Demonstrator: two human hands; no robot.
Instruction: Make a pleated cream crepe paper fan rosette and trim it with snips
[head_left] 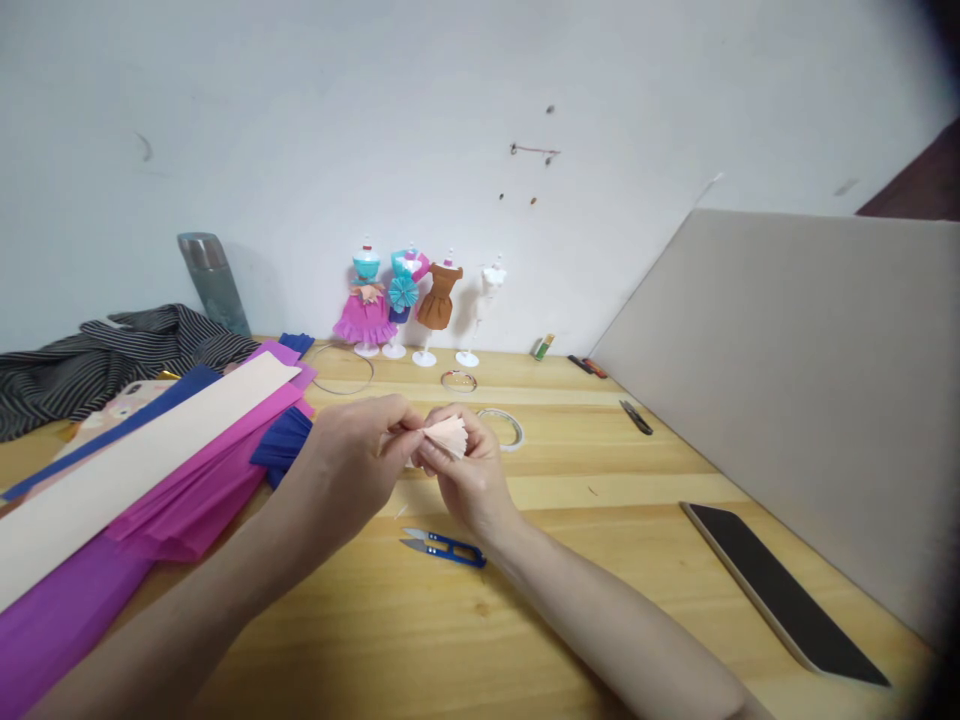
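Observation:
Between my two hands is a small piece of pale peach crepe paper, pleated and fanned out toward the right. My left hand pinches its gathered end, with thumb and forefinger together. My right hand closes around the fanned part, its fingers partly hidden behind the paper. Both hands are raised over the wooden table. Just below them lie blue-handled thread snips, blades pointing left. A roll of white tape rests behind my right hand.
Crepe paper sheets in cream, pink, purple and blue cover the left side. Several small mannequins, most in paper dresses, stand by the wall. A dark tablet-like slab lies at right, near a white panel. A bottle stands back left.

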